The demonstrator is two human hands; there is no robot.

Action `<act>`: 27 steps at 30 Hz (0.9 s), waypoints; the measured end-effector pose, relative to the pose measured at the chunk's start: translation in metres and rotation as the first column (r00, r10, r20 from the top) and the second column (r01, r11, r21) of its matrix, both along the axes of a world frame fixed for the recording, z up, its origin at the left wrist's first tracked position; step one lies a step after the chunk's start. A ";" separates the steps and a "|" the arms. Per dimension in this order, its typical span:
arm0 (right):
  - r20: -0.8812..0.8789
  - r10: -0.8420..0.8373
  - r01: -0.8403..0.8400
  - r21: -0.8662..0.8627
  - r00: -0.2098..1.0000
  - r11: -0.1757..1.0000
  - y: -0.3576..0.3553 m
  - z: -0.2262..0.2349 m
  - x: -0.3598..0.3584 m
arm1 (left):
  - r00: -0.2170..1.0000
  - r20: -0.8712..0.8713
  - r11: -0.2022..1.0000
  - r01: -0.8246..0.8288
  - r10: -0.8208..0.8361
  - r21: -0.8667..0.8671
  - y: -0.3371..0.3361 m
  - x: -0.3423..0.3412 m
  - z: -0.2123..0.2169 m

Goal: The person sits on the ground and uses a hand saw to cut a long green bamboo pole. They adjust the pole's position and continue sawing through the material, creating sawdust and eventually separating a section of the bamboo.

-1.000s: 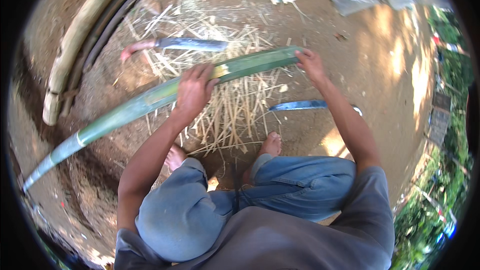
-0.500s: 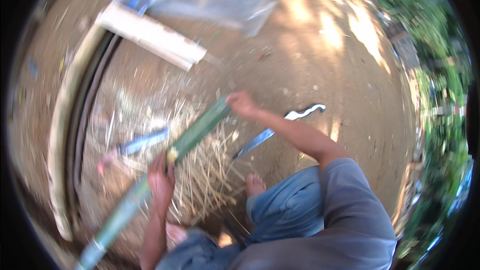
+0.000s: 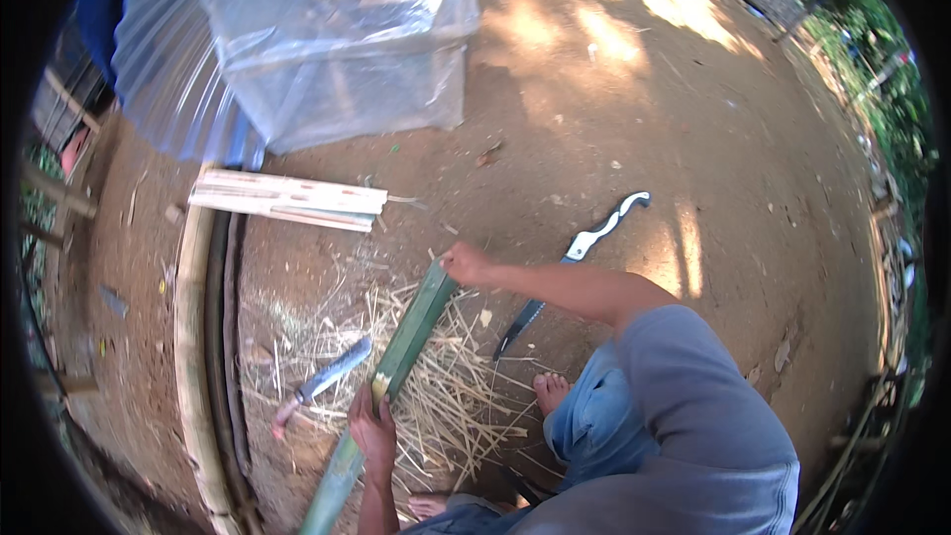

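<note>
A green bamboo pole (image 3: 416,327) slants from the lower edge up toward the middle. My right hand (image 3: 466,266) grips its far end with bent fingers. Lower down, just below a pale-marked joint, my left hand (image 3: 371,431) is closed round the pole. Under it lies a heap of thin bamboo shavings (image 3: 466,401). A large knife (image 3: 337,372) with a brownish handle rests on the left of that heap. To the right, beneath my right forearm, a pruning saw (image 3: 584,243) with a white and black handle lies on the soil.
Split bamboo slats (image 3: 287,196) lie ahead on the left, near the end of a long bamboo pole (image 3: 193,337) and darker poles beside it. Behind stand a clear plastic sheet cover (image 3: 347,69) and a corrugated translucent panel (image 3: 168,69). My bare foot (image 3: 552,391) is near the saw.
The view has swung and sharpened, so the ground things sit elsewhere in it. The bamboo pole now points more steeply away from me. Both hands keep their hold on it.
</note>
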State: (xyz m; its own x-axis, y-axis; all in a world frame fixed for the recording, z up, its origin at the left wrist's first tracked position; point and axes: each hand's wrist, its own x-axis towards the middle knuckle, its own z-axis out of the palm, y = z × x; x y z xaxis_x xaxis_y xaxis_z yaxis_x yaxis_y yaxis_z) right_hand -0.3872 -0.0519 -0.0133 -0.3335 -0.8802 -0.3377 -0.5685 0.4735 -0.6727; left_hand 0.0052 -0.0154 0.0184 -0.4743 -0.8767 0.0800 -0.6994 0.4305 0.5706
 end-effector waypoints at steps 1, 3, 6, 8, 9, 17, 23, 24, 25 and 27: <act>-0.019 0.017 -0.017 0.017 1.000 1.000 -0.003 0.003 0.003 | 0.999 0.036 1.000 -0.004 0.004 -0.015 -0.003 0.007 -0.004; -0.138 0.088 -0.090 -0.010 0.986 0.996 -0.009 -0.012 0.001 | 1.000 0.005 0.999 -0.008 0.008 -0.043 -0.007 0.026 -0.021; -0.116 0.215 -0.228 -0.109 0.970 0.968 0.001 -0.013 -0.010 | 0.996 0.079 0.999 -0.042 0.044 -0.022 -0.001 0.044 0.001; -0.086 0.171 -0.172 -0.005 0.982 0.985 0.001 -0.006 -0.013 | 0.992 0.104 0.997 -0.075 0.076 -0.017 0.009 0.067 0.012; -0.101 0.130 -0.136 -0.052 0.986 0.989 0.004 -0.017 -0.022 | 0.989 0.115 0.995 -0.096 0.097 -0.011 0.010 0.076 0.012; 0.167 -0.006 -0.015 0.119 0.986 0.993 0.005 -0.014 -0.033 | 0.894 0.118 0.901 -0.429 0.433 -0.058 0.045 0.173 -0.007; 0.146 -0.026 0.005 0.144 0.989 0.990 0.003 -0.014 -0.037 | 0.852 0.175 0.868 -0.496 0.493 -0.030 0.055 0.190 -0.019; 0.150 -0.025 0.002 0.150 0.988 0.989 0.003 -0.014 -0.039 | 0.862 0.165 0.877 -0.479 0.479 -0.043 0.053 0.188 -0.021; 0.153 -0.026 0.002 0.157 0.988 0.988 0.003 -0.015 -0.040 | 0.860 0.168 0.875 -0.483 0.483 -0.040 0.053 0.187 -0.021; 0.176 -0.018 -0.011 0.162 0.984 0.987 0.005 -0.015 -0.041 | 0.862 0.168 0.877 -0.480 0.478 -0.029 0.049 0.184 -0.024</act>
State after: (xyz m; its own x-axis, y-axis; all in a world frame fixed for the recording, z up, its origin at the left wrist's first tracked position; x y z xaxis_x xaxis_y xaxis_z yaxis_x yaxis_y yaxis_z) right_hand -0.4278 -0.0473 -0.0285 -0.2590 -0.8080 -0.5291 -0.4461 0.5860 -0.6765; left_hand 0.1892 0.0339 -0.0052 -0.0008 -0.9997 0.0249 -0.9017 0.0114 0.4322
